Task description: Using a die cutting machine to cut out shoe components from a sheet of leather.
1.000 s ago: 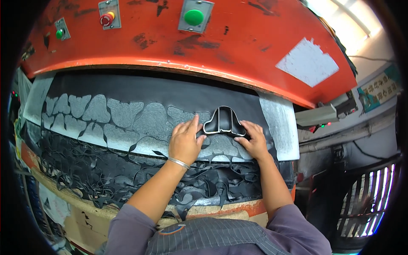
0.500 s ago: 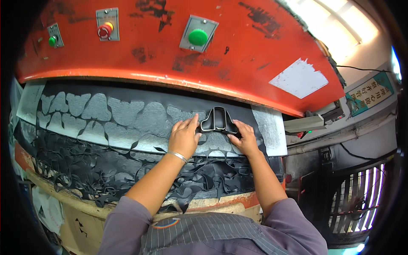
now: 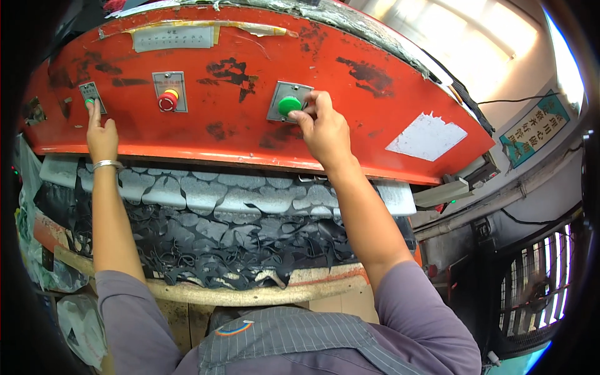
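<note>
**Left hand (image 3: 102, 136) at the small green button (image 3: 89, 100), right hand (image 3: 329, 135) at the large green button (image 3: 289, 105)**

Head view: both buttons sit on the orange panel (image 3: 187, 134), the small one near its left end, the large one just right of its middle. A red knob (image 3: 167, 100) stands between them.

The left hand stretches its forefinger to the small button, the tip seemingly touching it; the thumb stands apart and the grip holds nothing. The right hand is half curled, thumb at the large button's near right edge, fingers just beside its right side. That grip is fairly narrow but not closed round the button; whether it presses, I cannot tell.

Both buttons look fixed, so there should be no weight to carry: probably hard, smooth caps that give only inward. A straight fingertip suits the small one; the large one should take a thumb or palm at its centre, since its rounded rim may slip.

Nearer, black scraps (image 3: 303, 242) hang in a tangle off the white surface (image 3: 397, 196); they look light, limp and easily snagged.
</note>
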Motion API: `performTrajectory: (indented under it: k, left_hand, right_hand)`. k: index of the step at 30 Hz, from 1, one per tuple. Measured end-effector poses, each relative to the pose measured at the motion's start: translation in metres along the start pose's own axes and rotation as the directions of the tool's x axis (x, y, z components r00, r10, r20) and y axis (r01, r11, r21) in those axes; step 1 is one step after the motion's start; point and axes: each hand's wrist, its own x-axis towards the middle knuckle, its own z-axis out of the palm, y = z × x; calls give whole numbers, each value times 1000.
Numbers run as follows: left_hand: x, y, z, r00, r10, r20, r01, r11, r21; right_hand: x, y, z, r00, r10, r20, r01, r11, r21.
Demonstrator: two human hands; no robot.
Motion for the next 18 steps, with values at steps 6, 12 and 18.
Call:
performTrajectory:
  k: [6,12,18]
  left_hand:
    - [-104,51,-70,920,-103,378,152,983,-103]
    - [-282,186,-88,429,163,888,102,968,-227]
    - [-321,218,-84,463,235,855,-167,970,-176]
  right_hand:
    - [-106,-21,-24,926,95,367,-141,985,100]
    - [-251,-56,-54,488,-117,865,48,993,108]
    - [-265,-73,-57,619,58,783,53,992,-115]
